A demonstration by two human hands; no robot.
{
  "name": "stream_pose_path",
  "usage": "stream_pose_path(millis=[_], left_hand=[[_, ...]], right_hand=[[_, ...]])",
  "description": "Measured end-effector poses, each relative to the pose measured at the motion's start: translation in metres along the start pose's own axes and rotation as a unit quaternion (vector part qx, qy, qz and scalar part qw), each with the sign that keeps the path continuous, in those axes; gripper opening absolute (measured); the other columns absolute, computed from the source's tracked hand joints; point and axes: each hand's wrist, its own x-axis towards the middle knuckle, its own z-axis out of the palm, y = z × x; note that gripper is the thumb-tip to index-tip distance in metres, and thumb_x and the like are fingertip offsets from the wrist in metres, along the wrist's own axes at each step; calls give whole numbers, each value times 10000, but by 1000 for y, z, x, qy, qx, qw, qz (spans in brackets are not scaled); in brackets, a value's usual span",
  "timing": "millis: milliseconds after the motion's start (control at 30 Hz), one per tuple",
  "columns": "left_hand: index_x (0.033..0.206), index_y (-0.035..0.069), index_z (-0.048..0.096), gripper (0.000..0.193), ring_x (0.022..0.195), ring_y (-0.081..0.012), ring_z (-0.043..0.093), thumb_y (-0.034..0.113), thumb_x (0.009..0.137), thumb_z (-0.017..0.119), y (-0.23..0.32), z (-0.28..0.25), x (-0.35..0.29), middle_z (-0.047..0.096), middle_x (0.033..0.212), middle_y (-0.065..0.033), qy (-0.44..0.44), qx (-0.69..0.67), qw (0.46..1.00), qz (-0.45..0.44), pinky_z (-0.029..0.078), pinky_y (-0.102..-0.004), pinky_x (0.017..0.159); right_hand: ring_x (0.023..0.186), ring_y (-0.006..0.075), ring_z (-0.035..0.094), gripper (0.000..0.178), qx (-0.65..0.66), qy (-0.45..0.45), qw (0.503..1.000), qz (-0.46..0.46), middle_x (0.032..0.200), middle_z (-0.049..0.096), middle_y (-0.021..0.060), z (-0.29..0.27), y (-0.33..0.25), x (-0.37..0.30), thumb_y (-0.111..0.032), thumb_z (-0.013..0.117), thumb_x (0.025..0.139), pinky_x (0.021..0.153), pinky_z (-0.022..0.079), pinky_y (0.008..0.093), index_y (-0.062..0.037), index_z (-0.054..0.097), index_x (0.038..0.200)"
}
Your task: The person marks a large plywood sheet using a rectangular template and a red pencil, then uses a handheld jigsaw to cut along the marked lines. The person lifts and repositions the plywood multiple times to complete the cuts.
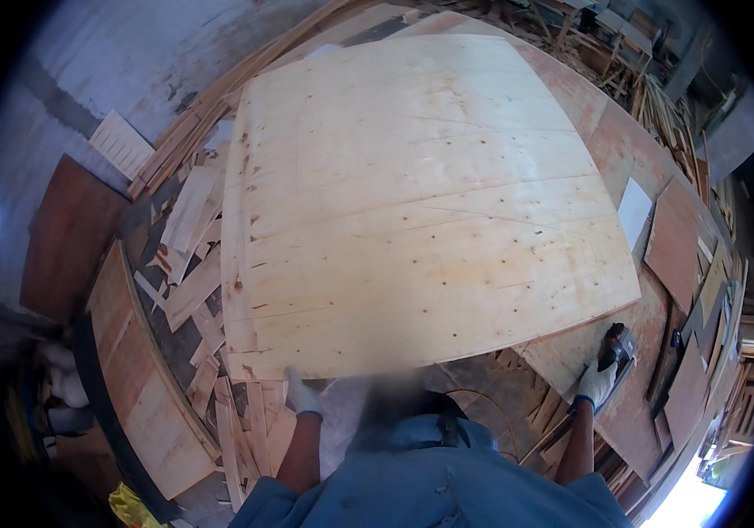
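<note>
A large pale plywood sheet [412, 211] with small dark spots and long cracks fills the middle of the view. My left hand [304, 396], in a light work glove, is at its near edge toward the left corner, closed on that edge; the fingers show only in part. Off the near right corner, my right hand [597, 384], also gloved, is closed round a dark handheld power tool [623, 345], whose exact kind I cannot make out. Under the tool lies a worn reddish-brown board [562, 356].
Offcuts and thin wood strips [197, 286] litter the left side. A long panel [144, 387] lies at the lower left, and a brown board [69, 238] leans on the wall. Reddish panels [674, 242] lie on the right. Scrap wood [606, 57] piles up at the far right.
</note>
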Motion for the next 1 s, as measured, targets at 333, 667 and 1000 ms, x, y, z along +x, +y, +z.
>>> stream_pose_path(millis=[333, 667, 1000], left_hand=[[1320, 148, 546, 670, 1062, -343, 609, 658, 887, 594, -23, -31, 35, 621, 1225, -110, 25, -26, 999, 17, 514, -542, 851], [1368, 15, 508, 560, 1112, -234, 580, 443, 1008, 529, -11, -13, 15, 581, 1259, -99, 44, 28, 998, 44, 503, -367, 930], [1361, 11, 503, 605, 1114, -258, 610, 505, 1012, 490, -3, 10, -8, 593, 1277, -129, 26, 20, 997, 64, 524, -394, 941]], right_hand=[[1080, 448, 606, 509, 22, -5, 1000, -13, 1177, 641, 262, 0, -6, 1, -215, 646, 863, 934, 465, 482, -8, 530, 1314], [1072, 446, 619, 498, 10, 16, 999, -28, 1185, 641, 277, 15, 17, 7, -243, 626, 888, 942, 471, 474, 12, 545, 1307], [1100, 410, 623, 548, 39, 3, 999, -17, 1212, 649, 247, 23, 24, 11, -211, 634, 849, 971, 470, 444, 5, 536, 1343]])
